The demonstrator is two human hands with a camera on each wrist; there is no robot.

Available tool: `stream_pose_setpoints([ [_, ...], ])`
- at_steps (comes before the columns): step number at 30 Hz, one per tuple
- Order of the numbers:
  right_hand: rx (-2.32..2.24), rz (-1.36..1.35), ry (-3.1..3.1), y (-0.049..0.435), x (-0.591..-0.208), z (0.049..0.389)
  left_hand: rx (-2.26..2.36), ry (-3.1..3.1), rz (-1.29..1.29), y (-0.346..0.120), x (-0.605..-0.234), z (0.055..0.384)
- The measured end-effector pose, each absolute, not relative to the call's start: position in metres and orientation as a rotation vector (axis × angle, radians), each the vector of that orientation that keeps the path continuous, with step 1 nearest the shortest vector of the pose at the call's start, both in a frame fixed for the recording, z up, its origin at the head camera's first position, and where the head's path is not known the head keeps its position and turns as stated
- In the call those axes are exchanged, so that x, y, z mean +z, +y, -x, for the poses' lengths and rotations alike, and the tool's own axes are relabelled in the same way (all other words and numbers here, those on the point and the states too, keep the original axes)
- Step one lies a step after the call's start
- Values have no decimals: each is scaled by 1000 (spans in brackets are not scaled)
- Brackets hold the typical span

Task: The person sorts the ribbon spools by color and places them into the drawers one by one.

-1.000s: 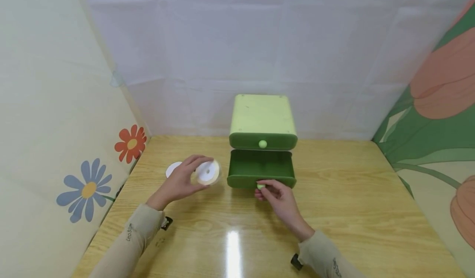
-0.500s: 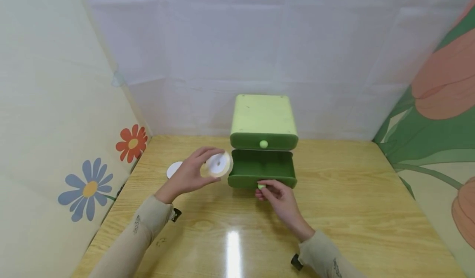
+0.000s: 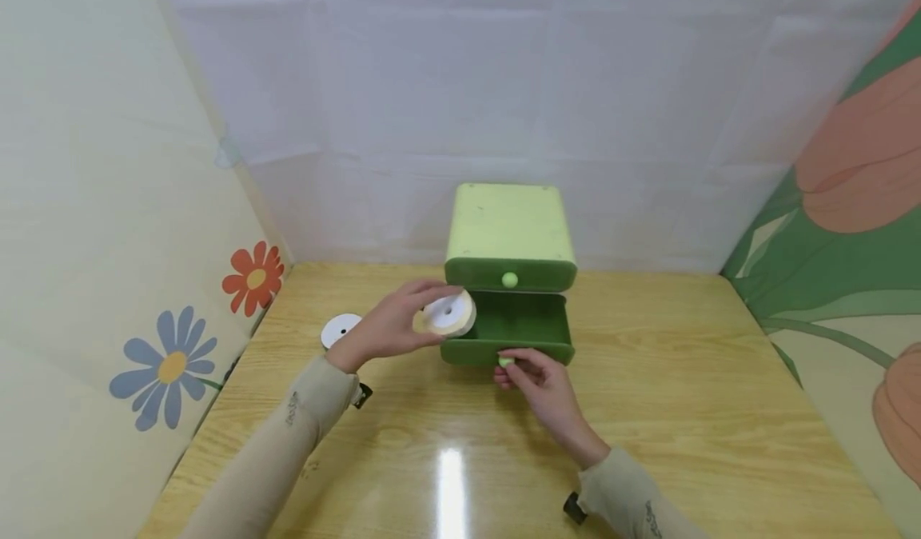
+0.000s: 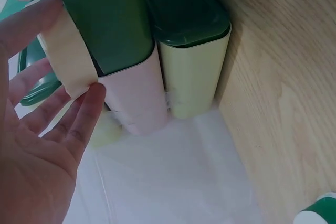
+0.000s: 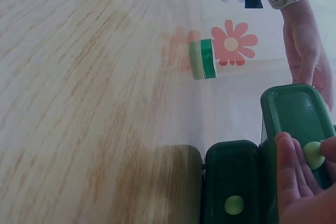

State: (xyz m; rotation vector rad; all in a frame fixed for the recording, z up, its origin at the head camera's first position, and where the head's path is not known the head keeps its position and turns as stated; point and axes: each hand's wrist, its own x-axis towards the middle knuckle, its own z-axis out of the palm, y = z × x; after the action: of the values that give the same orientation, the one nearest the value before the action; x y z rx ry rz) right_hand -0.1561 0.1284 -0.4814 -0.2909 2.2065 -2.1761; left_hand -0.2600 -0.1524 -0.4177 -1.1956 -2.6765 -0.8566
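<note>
A spool of cream ribbon (image 3: 455, 315) with white sides is pinched between the thumb and fingers of my left hand (image 3: 392, 321). The spool overlaps the left side of the pulled-out green drawer (image 3: 468, 353); the ribbon's cream band (image 4: 68, 51) lies close to that drawer's side in the left wrist view. My right hand (image 3: 550, 395) pinches the light green knob (image 3: 506, 361) on the drawer's front. The drawer belongs to a small cabinet (image 3: 512, 219) with a pale green top. Above it, the top drawer (image 3: 475, 273) is closed.
Another spool with white sides (image 3: 338, 329) rests on the wooden table (image 3: 669, 363), left of the cabinet; its band is green in the right wrist view. A lower closed drawer (image 5: 231, 177) shows there too. A white cloth wall (image 3: 403, 123) stands behind.
My left hand has moved right with the spool, from beside the cabinet to the open drawer's left side. My right hand stays at the knob, and the drawer has not moved.
</note>
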Motion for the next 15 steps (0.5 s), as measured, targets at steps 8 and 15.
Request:
stream_pose_setpoints([
  [8,-2166,269,2203,128,-480,157,-948,-2722,1244,-148,-416,267],
  [15,-2157,242,2207,129,-480,157,-955,-2710,1232,-145,-418,268],
])
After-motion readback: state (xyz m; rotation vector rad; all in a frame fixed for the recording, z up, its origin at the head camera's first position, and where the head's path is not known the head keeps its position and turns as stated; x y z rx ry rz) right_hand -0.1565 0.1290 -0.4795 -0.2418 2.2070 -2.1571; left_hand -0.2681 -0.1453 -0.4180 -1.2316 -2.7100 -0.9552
